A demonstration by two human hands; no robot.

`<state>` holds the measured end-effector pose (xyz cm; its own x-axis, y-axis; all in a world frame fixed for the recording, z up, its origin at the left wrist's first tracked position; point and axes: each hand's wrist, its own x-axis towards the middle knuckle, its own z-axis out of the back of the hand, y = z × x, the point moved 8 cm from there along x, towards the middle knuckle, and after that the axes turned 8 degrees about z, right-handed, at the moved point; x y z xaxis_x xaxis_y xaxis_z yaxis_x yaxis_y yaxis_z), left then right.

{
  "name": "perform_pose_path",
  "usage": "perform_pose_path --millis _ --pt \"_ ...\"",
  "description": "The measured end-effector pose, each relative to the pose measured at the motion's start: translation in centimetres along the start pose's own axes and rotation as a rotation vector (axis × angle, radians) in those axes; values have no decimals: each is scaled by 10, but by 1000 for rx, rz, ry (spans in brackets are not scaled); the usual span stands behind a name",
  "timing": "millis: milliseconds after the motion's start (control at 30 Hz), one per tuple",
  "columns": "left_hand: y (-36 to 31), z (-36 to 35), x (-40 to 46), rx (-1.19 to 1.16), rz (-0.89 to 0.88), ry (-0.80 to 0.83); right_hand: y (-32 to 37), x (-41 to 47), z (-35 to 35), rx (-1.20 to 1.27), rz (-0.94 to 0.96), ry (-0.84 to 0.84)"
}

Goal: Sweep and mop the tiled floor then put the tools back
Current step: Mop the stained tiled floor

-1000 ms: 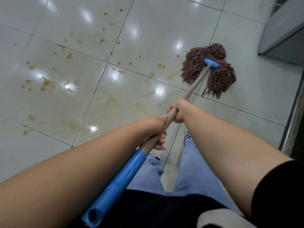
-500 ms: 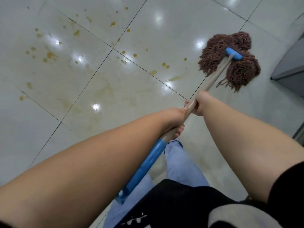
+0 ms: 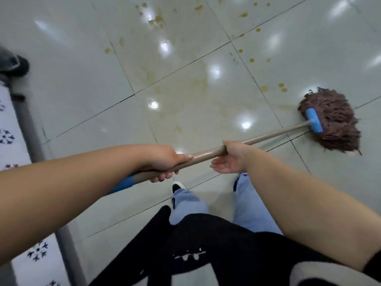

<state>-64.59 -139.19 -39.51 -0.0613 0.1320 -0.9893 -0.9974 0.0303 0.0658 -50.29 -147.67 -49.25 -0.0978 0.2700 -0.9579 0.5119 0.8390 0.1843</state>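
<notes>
At the far left edge a grey upright post (image 3: 26,129) runs down beside a white surface with dark flower-like prints (image 3: 8,137), both cut off by the frame; above them sits a dark blurred shape (image 3: 14,66) too unclear to identify.

The left forearm reaches in from the lower left, rising toward the middle. The left hand (image 3: 165,162) lies over the mop handle (image 3: 268,136) from above, fingers curled under it in a firm grip, just ahead of the blue sleeve (image 3: 123,183) at the handle's near end. That blue end is mostly hidden behind the forearm.

The tiled floor (image 3: 82,79) is pale and glossy with bright light reflections, dark grout lines and yellowish-brown spots and smears (image 3: 158,19) scattered across the upper middle and right.

Below the hands, light blue trouser legs (image 3: 249,205) and one shoe tip (image 3: 177,185) show; the other foot is covered by the trouser leg. A black garment (image 3: 206,244) fills the bottom of the view.

The right forearm comes in from the lower right. The right hand (image 3: 232,157) meets the handle further along, thumb side on the shaft, palm turned toward the camera with fingers extended rather than wrapped, so it looks loose and open against the handle.

The handle slants up to the right to a blue clamp (image 3: 314,120) on the brown string mop head (image 3: 338,124), which rests on the floor at the right, near several stains.
</notes>
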Motion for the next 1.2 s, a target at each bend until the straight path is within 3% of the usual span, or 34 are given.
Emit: perform_pose_path --millis 200,267,367,567,833,967,1033,1100,1200 --pt "200 -7 -33 -92 151 -24 -74 0 -157 -419 -125 233" --pt "237 -3 -47 -89 188 -56 -82 -2 -190 -553 -90 258" --pt "255 21 -67 -73 230 -122 -70 -7 -218 -525 19 225" --pt "182 106 -107 284 178 -404 11 -32 -209 -577 420 15" --pt "16 178 -200 754 19 -804 160 -145 -163 -892 1268 -22" --pt "-58 182 -247 981 -187 -1092 192 -162 -149 -891 1276 105" --pt "-80 181 -265 1038 -235 -1215 207 -171 -146 -974 1296 77" --pt "-92 180 -287 969 -361 -1306 220 -175 -141 -1020 1319 51" --pt "-93 173 -318 689 -668 -1337 235 -183 -132 -1006 1366 24"
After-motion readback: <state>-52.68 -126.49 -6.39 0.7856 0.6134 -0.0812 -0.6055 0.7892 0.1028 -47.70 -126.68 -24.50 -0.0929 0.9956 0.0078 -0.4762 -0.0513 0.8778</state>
